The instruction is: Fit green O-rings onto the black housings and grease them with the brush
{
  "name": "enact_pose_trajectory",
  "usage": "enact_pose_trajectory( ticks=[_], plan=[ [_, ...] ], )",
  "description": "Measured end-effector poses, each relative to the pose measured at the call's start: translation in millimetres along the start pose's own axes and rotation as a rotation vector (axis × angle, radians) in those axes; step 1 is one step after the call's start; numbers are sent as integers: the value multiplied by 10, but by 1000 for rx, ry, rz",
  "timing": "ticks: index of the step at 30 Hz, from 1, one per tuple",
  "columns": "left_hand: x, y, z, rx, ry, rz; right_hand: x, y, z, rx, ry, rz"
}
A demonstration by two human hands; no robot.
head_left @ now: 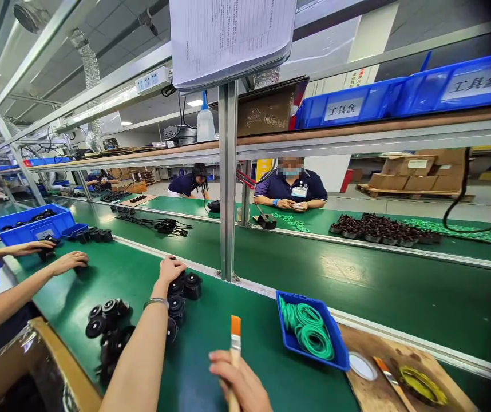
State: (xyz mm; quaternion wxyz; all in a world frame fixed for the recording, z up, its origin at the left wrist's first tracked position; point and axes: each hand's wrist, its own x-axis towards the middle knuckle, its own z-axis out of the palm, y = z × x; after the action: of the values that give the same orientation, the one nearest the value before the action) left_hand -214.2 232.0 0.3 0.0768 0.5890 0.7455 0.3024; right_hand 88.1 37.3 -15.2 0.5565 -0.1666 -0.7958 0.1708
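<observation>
My left hand (pixel 171 269) reaches over a row of black round motor-like parts (pixel 177 307) on the green bench. Its fingers are curled down on a black part at the row's far end, which they mostly hide. In my right hand (pixel 242 377) is a paintbrush (pixel 236 337), its orange bristles pointing up. A second cluster of black parts (pixel 110 320) lies left of my left forearm. To the right of the brush, a blue tray (pixel 286 342) holds coils of green rings (pixel 314 337).
A wooden board (pixel 369 341) at right carries another brush (pixel 389 375), a yellow-rimmed dish (pixel 423 384) and a white lid (pixel 361 366). A metal post (pixel 227 183) rises ahead. A co-worker's hands (pixel 69 262) handle black parts at left, near a cardboard box (pixel 63 366).
</observation>
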Motion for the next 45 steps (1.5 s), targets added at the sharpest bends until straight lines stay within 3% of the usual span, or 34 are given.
enact_pose_trajectory(
  ticks=[2,6,9,12,15,17,21,24,31,34,37,40,43,45],
  plan=[
    [-149,187,120,-7,10,-6,81,38,152,-32,-95,-20],
    [-365,477,197,-18,29,17,118,57,434,-78,-248,167],
    [-433,572,8,-19,41,49,38,45,529,-127,-298,241],
    [-564,559,-366,3,43,62,-52,51,469,-139,-272,214],
    [-970,500,-694,42,-17,71,-64,108,301,-125,-211,169],
    [-1390,476,-764,58,-78,81,-22,168,186,-120,-172,157],
    [-2127,469,-619,75,-133,68,84,266,41,-113,-103,163],
    [-2302,447,-546,50,-148,20,126,293,-21,-104,-77,175],
    [-2260,391,-626,-223,-412,5,317,400,-71,-68,1,241],
    [-2158,297,-675,-300,-435,23,436,487,13,-68,7,244],
    [-1728,162,-759,-327,-393,-15,546,559,185,-98,-13,250],
    [-1030,128,-712,-384,-262,-47,688,577,439,-153,-42,286],
    [-453,203,-430,-486,-117,-76,841,557,703,-240,-112,345],
    [-276,251,-186,-545,-66,-93,898,565,832,-299,-154,356]
  ],
)
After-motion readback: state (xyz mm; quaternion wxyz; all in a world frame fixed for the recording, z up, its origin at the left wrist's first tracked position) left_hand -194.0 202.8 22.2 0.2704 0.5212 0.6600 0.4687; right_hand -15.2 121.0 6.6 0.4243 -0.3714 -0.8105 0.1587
